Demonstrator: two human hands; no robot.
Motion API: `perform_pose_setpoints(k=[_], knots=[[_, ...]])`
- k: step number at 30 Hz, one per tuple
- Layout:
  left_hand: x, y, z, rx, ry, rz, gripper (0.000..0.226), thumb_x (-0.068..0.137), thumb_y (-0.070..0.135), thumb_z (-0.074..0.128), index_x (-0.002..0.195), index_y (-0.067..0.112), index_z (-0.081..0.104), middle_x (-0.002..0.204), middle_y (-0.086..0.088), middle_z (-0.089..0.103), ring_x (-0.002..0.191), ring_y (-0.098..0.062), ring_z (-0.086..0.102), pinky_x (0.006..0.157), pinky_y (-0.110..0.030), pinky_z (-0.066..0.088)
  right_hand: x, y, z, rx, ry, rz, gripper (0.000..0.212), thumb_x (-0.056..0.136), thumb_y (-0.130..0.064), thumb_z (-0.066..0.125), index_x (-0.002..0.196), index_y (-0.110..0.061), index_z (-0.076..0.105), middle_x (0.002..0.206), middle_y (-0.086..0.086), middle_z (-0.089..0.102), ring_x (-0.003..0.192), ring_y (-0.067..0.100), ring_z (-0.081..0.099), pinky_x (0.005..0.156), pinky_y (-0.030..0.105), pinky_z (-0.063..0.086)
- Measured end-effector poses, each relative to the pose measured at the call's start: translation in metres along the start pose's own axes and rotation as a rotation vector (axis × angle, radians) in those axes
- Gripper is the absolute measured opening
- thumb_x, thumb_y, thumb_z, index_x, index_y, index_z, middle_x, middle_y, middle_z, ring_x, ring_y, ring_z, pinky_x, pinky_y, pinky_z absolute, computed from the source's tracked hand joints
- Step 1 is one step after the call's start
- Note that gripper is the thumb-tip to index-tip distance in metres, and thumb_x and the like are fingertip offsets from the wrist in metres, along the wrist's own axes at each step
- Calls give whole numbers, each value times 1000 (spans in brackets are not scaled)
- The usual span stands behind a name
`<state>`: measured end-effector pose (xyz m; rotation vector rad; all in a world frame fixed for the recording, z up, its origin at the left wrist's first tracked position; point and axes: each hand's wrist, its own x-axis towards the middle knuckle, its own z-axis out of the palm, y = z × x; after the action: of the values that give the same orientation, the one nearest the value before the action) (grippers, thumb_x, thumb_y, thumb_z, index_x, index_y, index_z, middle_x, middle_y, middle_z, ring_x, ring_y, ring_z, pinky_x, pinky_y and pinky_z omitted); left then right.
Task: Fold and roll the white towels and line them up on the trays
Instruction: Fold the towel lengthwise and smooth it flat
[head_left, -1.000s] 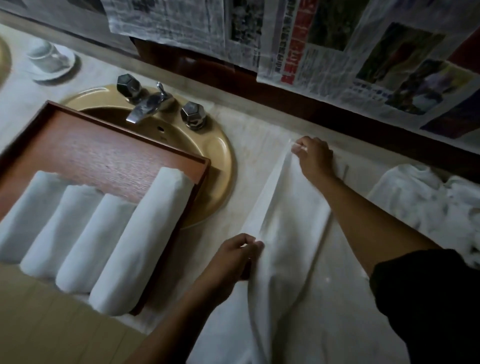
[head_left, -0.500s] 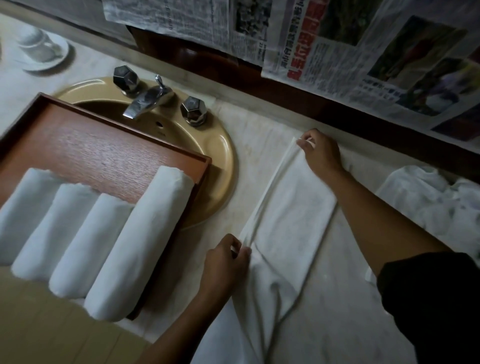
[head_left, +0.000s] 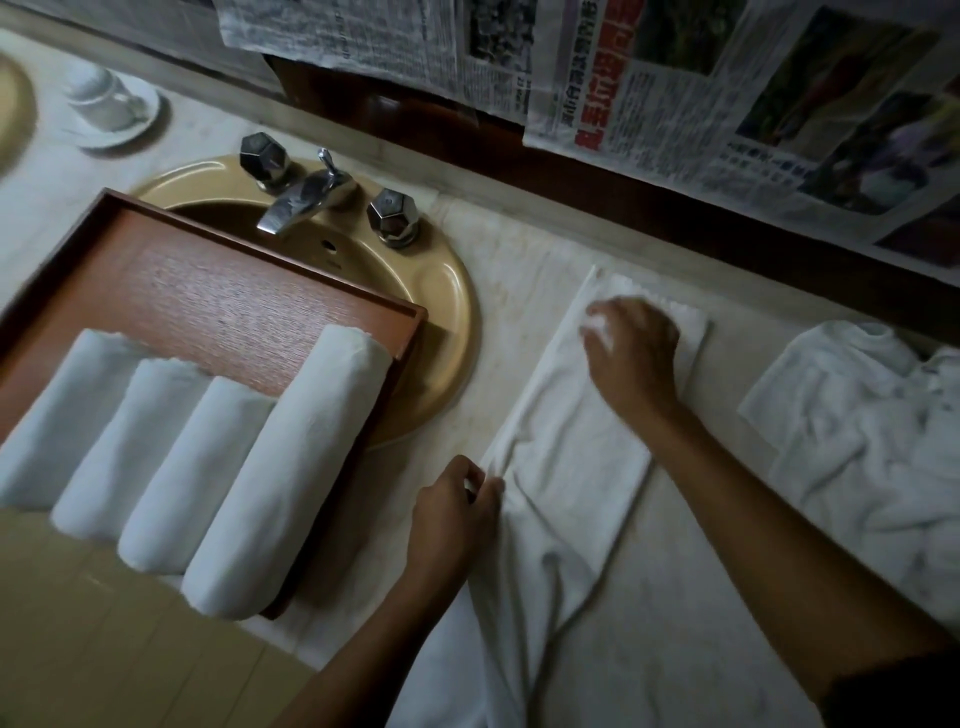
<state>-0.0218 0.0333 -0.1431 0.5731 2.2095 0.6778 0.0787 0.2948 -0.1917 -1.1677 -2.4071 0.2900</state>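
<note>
Towel (head_left: 566, 467) lies flat on surface (head_left: 701, 597) btw sink (head_left: 447, 322) w/ tray (head_left: 208, 291) of 4 rolled towels (head_left: 208, 457) and loose towel pile (head_left: 857, 441); left hand (head_left: 452, 514) pinches its left edge, right hand (head_left: 631, 353) grips far end.

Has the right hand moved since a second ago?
Yes. The right hand has drawn back from the far corner of the towel, away from the ledge, toward the person.

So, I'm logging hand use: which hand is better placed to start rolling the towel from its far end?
Right, probably. The right hand holds the far end of the towel; the left hand pinches its near left edge.
</note>
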Motion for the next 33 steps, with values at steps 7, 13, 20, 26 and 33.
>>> perform_pose_setpoints(k=[7, 13, 20, 26, 33], knots=[[-9, -6, -23, -562, -597, -297, 34, 93, 34, 74, 116, 8, 69, 112, -15, 75, 99, -30, 73, 88, -41, 59, -52, 1, -1, -178, -285, -46, 52, 106, -47, 29, 157, -38, 33, 167, -3, 26, 156, 21, 18, 122, 59, 17], [-40, -35, -29, -660, -573, -309, 69, 89, 46, 77, 118, -13, 55, 114, -31, 67, 99, -41, 65, 92, -51, 51, -51, 3, -2, -193, -289, -49, 51, 106, -47, 28, 156, -38, 34, 166, -3, 28, 155, 22, 20, 121, 58, 17], [-51, -44, -29, 22, 134, 37, 23, 92, 45, 71, 85, 24, 65, 80, 5, 69, 74, -11, 65, 67, -38, 56, -46, 2, -5, -171, -309, -64, 53, 105, -49, 27, 154, -34, 39, 166, -1, 30, 154, 23, 22, 120, 60, 20], [-46, -54, -18, 120, 164, 23, 26, 88, 48, 75, 85, 26, 60, 76, 5, 67, 70, -12, 61, 57, -29, 43, -43, 1, -3, -199, -358, -46, 54, 105, -49, 25, 155, -33, 38, 167, 0, 28, 154, 26, 21, 120, 63, 19], [-51, -48, -17, 174, 129, -17, 20, 92, 41, 71, 88, 22, 64, 79, 4, 66, 70, -14, 58, 60, -30, 43, -103, -59, -24, -64, -355, -148, 52, 101, -37, 53, 152, -30, 46, 164, 8, 34, 153, 31, 26, 119, 64, 21]])
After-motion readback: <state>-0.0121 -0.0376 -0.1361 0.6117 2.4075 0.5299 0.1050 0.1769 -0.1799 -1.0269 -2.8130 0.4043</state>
